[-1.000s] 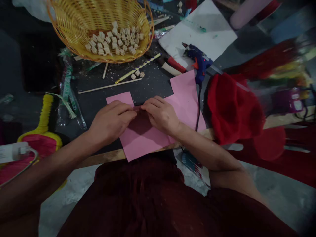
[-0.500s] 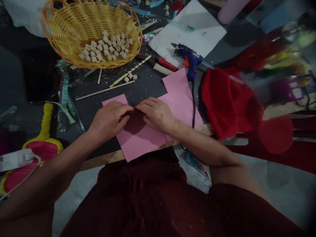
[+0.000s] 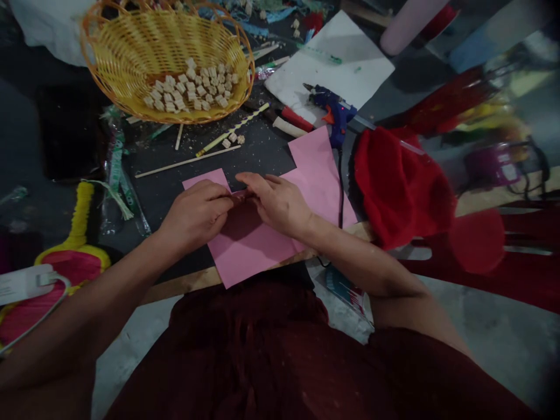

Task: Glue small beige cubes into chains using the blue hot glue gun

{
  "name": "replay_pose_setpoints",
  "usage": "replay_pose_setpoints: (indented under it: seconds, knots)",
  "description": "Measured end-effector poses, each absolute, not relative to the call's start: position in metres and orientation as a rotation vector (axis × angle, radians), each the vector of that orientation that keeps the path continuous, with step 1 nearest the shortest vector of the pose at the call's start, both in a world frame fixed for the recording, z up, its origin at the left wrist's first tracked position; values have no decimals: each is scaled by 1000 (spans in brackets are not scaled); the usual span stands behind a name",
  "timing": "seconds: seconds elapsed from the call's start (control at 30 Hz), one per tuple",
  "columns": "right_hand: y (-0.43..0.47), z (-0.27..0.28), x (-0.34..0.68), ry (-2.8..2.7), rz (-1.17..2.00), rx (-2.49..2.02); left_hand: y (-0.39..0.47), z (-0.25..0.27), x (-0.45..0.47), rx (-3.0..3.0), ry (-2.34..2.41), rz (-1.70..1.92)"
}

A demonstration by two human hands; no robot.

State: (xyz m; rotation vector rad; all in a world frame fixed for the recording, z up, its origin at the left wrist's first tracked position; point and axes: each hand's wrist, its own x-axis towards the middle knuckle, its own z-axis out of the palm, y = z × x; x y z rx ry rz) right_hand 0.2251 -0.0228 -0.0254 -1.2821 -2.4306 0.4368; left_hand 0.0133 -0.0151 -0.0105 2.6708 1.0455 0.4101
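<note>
A sheet of pink paper [image 3: 258, 251] with cut-out corners lies at the table's front edge, one corner jutting past it. My left hand [image 3: 199, 213] is closed at the paper's far edge, thumb and fingers pinching it. From the other side my right hand [image 3: 277, 204] grips the same edge, its index finger lifted a little above. Between the fingertips the edge looks rolled or folded, though shadow and fingers hide most of it. Beyond the hands lie a thin wooden stick [image 3: 188, 161] and a twisted yellow stick [image 3: 231, 130].
A yellow woven basket [image 3: 126, 64] holds many small wooden pieces. A blue glue gun [image 3: 336, 111] rests by a white sheet [image 3: 341, 58], its cable running over the pink paper. Red cloth [image 3: 402, 186] lies right; pliers [image 3: 291, 121] lie behind. A phone [image 3: 67, 134] is at left.
My right index finger has risen and shifted slightly left. My left fingers have closed tighter at the paper's edge. The paper stays in place; the view has shifted slightly.
</note>
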Motion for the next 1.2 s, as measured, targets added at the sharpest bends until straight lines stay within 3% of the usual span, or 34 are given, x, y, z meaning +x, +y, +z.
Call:
replay_pose_setpoints:
  seconds: [0.37, 0.8, 0.97, 1.1, 1.2]
  knots:
    - [-26, -1, 265, -2308, 260, -1260, -15, -13, 14, 2695, 1016, 536]
    - [11, 35, 363, -1771, 96, -2080, -16, -14, 16, 2577, 1103, 466]
    - [56, 22, 366, -1826, 309, -2333, -16, -12, 17, 2539, 1105, 377]
    - [66, 10, 364, -1733, 610, -2296, -16, -12, 16, 2545, 1115, 347]
    - [64, 7, 363, -1606, 628, -2232, -16, -13, 16, 2548, 1125, 347]
